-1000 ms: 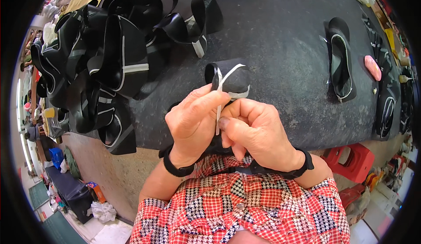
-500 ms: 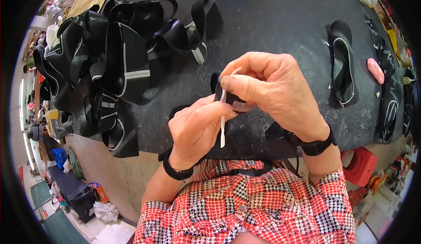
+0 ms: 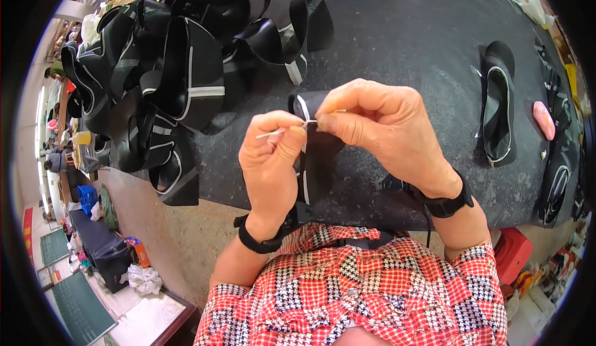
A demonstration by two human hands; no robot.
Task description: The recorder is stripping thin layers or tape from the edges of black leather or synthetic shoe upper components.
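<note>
Between my hands a thin white strip [image 3: 309,122] is drawn short and level. My left hand [image 3: 270,159] pinches it between thumb and fingers, and a loose white end sticks out over the palm. The thumb and forefinger of my right hand [image 3: 388,132] are closed on its other side. Just beneath lies a black shoe upper [image 3: 321,169] with white edging, on the dark table; my hands partly cover it. Whether the strip is joined to that edging, I cannot tell.
Many black shoe uppers with white trim are heaped in a pile [image 3: 167,72] on the left. To the right stand a black shoe [image 3: 498,107], a pink oblong object [image 3: 544,120] and more black pieces [image 3: 555,184]. A red stool [image 3: 514,253] is below the table edge.
My hands have moved apart, stretching the white strip sideways where it hung down before. The black upper, earlier held up in my fingers, now lies lower on the table. The view has shifted slightly.
</note>
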